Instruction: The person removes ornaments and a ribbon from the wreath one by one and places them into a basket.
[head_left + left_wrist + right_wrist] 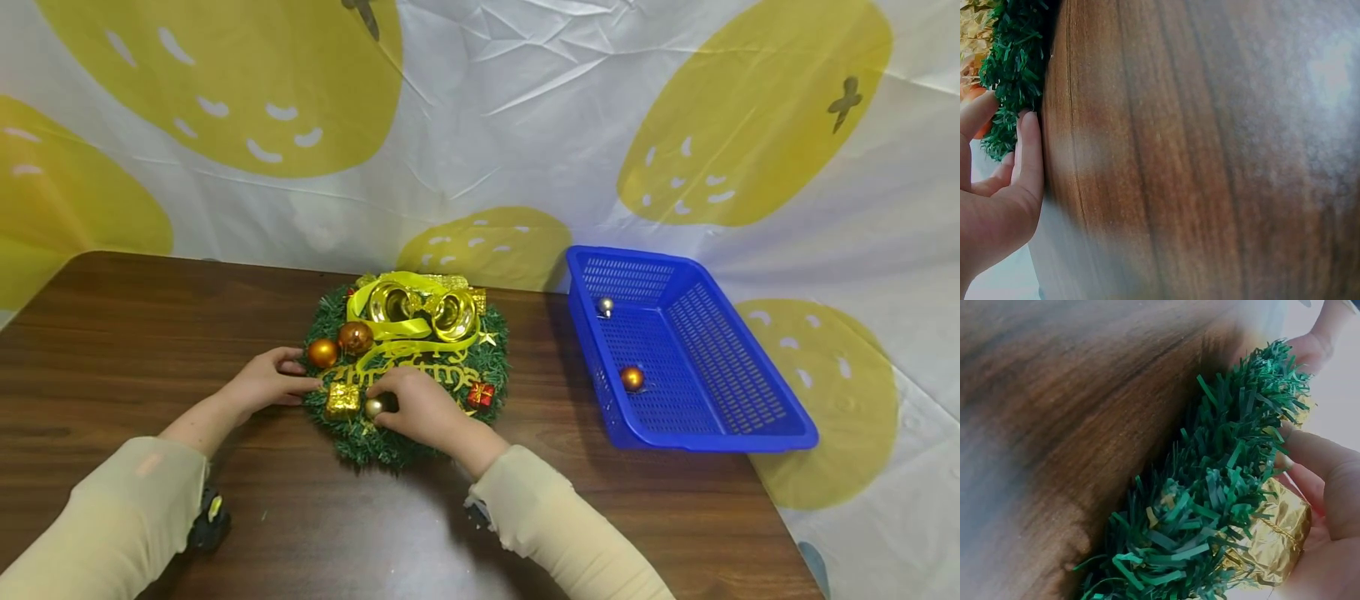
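Observation:
A green Christmas wreath (pixel 405 446) lies on the table, with gold bells (pixel 453 315), yellow ribbon (pixel 382 329) and gold lettering on it. At its left edge, my left hand (pixel 272 383) holds the greenery between thumb and fingers, just below an orange bauble (pixel 322 352). My right hand (pixel 420 406) is over the wreath's lower front, pinching a small pale-gold bauble (pixel 373 407) down in the greenery. Beside that bauble sits a gold gift-box ornament (pixel 343 399). In the right wrist view, another gold gift box (pixel 1279 531) is near the palm, and the right fingertips are partly hidden by greenery.
To the right stands a blue plastic basket (pixel 600 367) holding a pale-gold bauble (pixel 605 306) and an orange bauble (pixel 632 378). A patterned cloth (pixel 510 142) hangs behind the brown wooden table (pixel 172 325).

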A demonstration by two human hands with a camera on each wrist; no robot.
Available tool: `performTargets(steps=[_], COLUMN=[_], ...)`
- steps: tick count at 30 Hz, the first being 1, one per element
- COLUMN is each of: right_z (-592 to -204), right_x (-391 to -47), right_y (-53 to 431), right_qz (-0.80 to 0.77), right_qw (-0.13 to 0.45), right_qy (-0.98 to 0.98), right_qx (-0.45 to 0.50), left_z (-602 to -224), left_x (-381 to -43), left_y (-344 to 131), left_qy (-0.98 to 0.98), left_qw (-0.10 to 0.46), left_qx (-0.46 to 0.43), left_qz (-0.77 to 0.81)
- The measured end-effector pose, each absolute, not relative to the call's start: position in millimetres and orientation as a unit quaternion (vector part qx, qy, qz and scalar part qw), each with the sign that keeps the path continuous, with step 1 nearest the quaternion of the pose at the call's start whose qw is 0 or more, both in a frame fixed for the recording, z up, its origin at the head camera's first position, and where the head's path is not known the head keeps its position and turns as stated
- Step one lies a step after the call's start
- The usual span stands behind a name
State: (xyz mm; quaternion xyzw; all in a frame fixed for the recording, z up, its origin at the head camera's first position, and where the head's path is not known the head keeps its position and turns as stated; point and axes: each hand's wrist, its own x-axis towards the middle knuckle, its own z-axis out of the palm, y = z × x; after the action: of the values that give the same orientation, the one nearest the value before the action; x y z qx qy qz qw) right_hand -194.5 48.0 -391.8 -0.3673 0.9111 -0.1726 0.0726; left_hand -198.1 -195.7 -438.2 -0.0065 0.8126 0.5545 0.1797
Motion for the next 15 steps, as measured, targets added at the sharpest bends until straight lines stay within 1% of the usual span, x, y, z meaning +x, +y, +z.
performTargets(steps=[7, 15], right_z=[-383, -376], right_x=[-198, -204], right_y=[54, 62], right_qz=[-0.28, -0.34], right_qw=[0.102, 0.096], right_qy=[0.896, 0.883], right_qx=[-0.329, -0.31], left_z=[-436, -435], left_x=[-197, -198], left_y=[-194, -192], left_qy=[0.813, 0.822], left_qw=[0.184, 0.185], left_qx=[-0.011, -0.017], left_qz=[0.553, 0.538])
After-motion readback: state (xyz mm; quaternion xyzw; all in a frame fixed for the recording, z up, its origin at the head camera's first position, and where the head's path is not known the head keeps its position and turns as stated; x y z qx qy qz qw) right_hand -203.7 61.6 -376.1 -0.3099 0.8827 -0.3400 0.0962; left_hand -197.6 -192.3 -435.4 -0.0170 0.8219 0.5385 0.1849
